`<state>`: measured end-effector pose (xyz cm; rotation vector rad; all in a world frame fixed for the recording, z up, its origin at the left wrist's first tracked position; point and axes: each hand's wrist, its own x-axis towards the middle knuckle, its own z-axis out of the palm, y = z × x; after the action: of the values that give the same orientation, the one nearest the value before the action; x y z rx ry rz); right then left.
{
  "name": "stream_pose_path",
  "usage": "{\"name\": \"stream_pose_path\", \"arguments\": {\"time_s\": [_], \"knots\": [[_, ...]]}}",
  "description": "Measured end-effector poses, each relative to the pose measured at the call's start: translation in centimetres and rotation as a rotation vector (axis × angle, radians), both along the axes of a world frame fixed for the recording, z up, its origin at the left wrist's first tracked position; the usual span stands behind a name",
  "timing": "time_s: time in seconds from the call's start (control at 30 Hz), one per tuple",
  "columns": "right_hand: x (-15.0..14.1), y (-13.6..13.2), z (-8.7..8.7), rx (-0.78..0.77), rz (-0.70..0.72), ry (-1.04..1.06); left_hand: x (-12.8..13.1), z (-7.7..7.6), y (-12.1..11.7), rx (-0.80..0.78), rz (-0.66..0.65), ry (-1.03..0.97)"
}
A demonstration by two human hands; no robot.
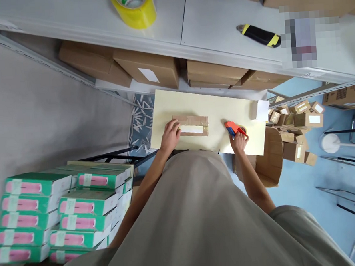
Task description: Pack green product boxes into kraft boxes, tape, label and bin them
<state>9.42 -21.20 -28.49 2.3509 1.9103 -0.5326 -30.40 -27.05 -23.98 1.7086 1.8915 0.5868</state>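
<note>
On the cream-coloured tabletop [217, 102] lies a small, narrow cardboard box [191, 121] with a white label and shiny tape at its right end. The left end of this box is gripped by my left hand [169, 136], with the fingers curled over its edge. To the right, my right hand [239, 140] is closed on a red-and-blue tape dispenser [231, 126] with a roll of tape in it. The dispenser is apart from the box, low over or on the tabletop; I cannot tell which.
A grey shelf [171, 25] above the table bears a yellow tape roll [142, 14] and a utility knife [258, 35]. Green-and-pink boxes [76, 207] are stacked at left. A large open carton [269, 159] and a pile of small boxes [297, 129] are at right.
</note>
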Motion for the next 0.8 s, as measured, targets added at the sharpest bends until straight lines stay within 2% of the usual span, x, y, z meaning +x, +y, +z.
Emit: {"name": "stream_pose_path", "arguments": {"time_s": [0.13,0.23,0.33,0.43,0.5,0.57,0.63,0.73,0.8], "knots": [[-1.1,0.6,0.3,-0.049,0.068,-0.029,0.0,-0.5,-0.1,0.013,-0.004,0.01],[-1.3,1.9,1.8,-0.067,0.208,0.052,0.2,-0.8,-0.3,0.03,0.003,0.001],[-1.8,3.7,4.7,-0.064,0.424,0.18,0.5,-1.0,-0.6,0.043,0.016,-0.006],[-3.5,5.5,8.6,-0.045,0.621,0.313,0.8,-0.8,-0.7,0.044,0.028,-0.009],[-5.4,6.5,11.4,-0.063,0.694,0.402,1.0,-0.6,-0.6,0.042,0.033,-0.011],[-7.6,7.1,13.8,-0.156,0.713,0.539,1.2,-0.3,-0.3,0.038,0.044,-0.023],[-9.9,7.4,15.2,-0.338,0.687,0.748,1.4,-0.2,0.1,0.036,0.065,-0.043],[-13.0,7.7,15.4,-0.613,0.59,1.039,1.6,-0.2,0.4,0.041,0.097,-0.078],[-14.5,8.2,14.5,-0.714,0.539,1.096,1.6,-0.3,0.4,0.051,0.119,-0.126]]}}
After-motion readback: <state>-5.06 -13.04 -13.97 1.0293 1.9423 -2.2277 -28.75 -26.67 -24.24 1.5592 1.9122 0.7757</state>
